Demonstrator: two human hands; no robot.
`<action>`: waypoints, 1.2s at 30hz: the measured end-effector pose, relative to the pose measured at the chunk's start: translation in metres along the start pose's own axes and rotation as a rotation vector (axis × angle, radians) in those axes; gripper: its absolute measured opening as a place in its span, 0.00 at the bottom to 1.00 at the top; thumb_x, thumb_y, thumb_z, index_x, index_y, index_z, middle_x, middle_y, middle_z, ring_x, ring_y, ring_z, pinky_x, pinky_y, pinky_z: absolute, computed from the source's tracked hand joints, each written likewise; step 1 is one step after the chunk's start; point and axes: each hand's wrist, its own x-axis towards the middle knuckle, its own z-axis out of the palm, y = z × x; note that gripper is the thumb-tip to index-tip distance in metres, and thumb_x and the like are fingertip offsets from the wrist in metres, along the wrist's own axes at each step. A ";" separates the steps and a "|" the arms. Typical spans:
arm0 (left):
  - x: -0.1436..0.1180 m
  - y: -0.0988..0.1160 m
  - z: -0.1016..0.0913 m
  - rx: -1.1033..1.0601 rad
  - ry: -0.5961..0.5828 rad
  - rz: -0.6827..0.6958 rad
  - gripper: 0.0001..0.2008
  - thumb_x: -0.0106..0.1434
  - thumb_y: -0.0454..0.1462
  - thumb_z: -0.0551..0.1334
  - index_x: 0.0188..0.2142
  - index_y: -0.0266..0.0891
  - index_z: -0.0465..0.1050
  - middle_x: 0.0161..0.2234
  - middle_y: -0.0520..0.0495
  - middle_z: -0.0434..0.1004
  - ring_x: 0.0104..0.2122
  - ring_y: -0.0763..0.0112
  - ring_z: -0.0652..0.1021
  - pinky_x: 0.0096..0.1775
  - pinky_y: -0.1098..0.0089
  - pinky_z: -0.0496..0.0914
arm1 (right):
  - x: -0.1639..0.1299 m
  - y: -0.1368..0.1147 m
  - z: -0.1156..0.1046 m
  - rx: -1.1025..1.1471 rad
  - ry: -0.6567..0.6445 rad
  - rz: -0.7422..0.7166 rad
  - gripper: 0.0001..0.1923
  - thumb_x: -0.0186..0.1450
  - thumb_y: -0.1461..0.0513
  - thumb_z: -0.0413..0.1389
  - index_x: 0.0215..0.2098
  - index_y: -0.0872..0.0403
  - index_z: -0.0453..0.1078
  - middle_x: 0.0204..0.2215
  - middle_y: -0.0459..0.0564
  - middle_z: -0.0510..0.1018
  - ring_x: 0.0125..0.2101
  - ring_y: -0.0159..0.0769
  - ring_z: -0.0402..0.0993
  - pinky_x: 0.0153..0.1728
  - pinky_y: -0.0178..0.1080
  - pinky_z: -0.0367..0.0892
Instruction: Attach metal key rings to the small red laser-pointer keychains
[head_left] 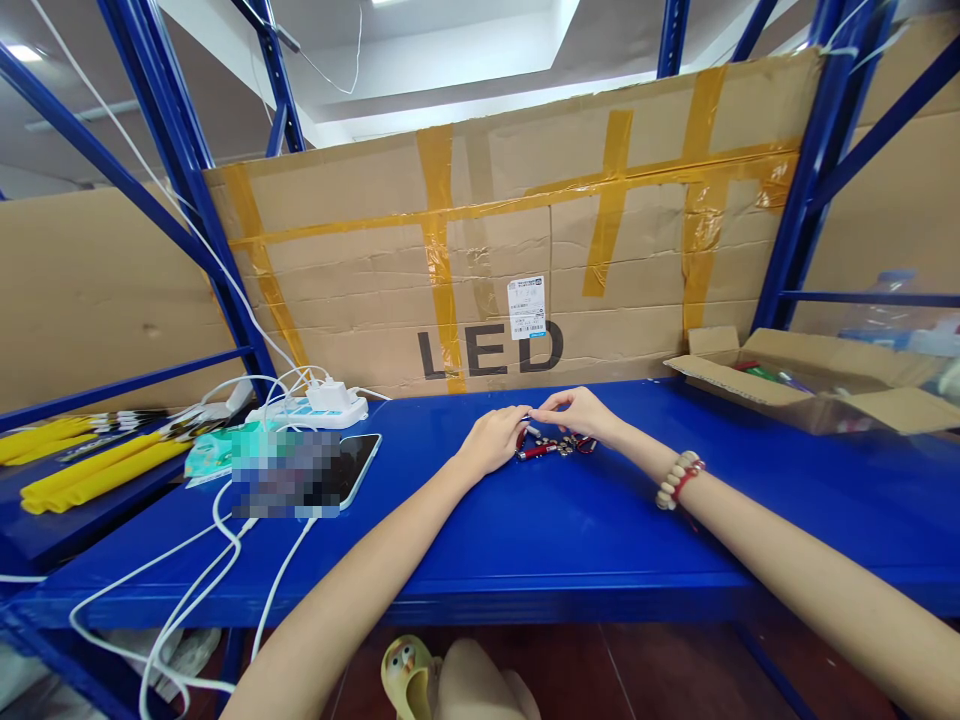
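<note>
Both hands of the person are over the middle of the blue counter, toward its far side, with the fingers meeting. The left hand has a narrow grip: its fingers are bent around a small piece, of which only a little shows. The right hand has its thumb and forefinger brought nearly together at that same piece; whether these fingertips pinch it cannot be told.

Directly below and between the hands, on the counter, lie a dark red cylinder with a metallic end, some small metal parts and, to their right, a further dark red item. Their exact form is too small to determine. A beaded bracelet with a red band is on the right wrist.

To the left on the counter lies a phone, its left portion obscured by blurring. Beyond it stands a white power strip with a charger plugged in; white cables run from this area over the near edge. A green packet lies left of the phone, and yellow tubes lie farther left.

At the far right is an open carton containing coloured articles, not identifiable. The far side is bounded by a taped cardboard panel, printed "LED" and bearing a white label. Below the near edge, a yellow slipper is visible above the dark red floor.
</note>
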 end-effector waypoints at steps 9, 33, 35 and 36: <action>0.000 -0.001 0.000 -0.017 0.005 0.003 0.12 0.64 0.34 0.47 0.45 0.39 0.63 0.43 0.47 0.73 0.44 0.68 0.73 0.46 0.67 0.68 | -0.001 -0.003 0.000 0.004 0.005 0.008 0.23 0.46 0.46 0.59 0.23 0.58 0.73 0.18 0.47 0.72 0.14 0.24 0.56 0.13 0.30 0.50; 0.000 -0.001 0.001 -0.002 0.007 0.001 0.12 0.64 0.34 0.48 0.45 0.40 0.64 0.43 0.47 0.73 0.44 0.69 0.73 0.46 0.67 0.67 | 0.000 0.000 0.001 -0.001 0.003 0.003 0.23 0.46 0.45 0.59 0.23 0.58 0.74 0.18 0.47 0.73 0.14 0.24 0.57 0.14 0.30 0.51; 0.000 -0.001 0.001 -0.008 0.005 0.001 0.12 0.64 0.34 0.47 0.46 0.40 0.64 0.43 0.47 0.73 0.44 0.69 0.73 0.46 0.67 0.67 | -0.001 0.000 0.000 0.005 0.000 0.003 0.23 0.45 0.45 0.59 0.23 0.58 0.73 0.18 0.47 0.73 0.15 0.24 0.57 0.14 0.30 0.51; 0.000 -0.001 0.000 -0.012 0.003 0.002 0.13 0.64 0.34 0.47 0.46 0.40 0.64 0.43 0.47 0.73 0.44 0.69 0.73 0.46 0.67 0.67 | -0.001 -0.001 0.000 0.008 -0.003 0.003 0.23 0.45 0.45 0.59 0.23 0.58 0.73 0.18 0.47 0.73 0.15 0.24 0.57 0.14 0.30 0.52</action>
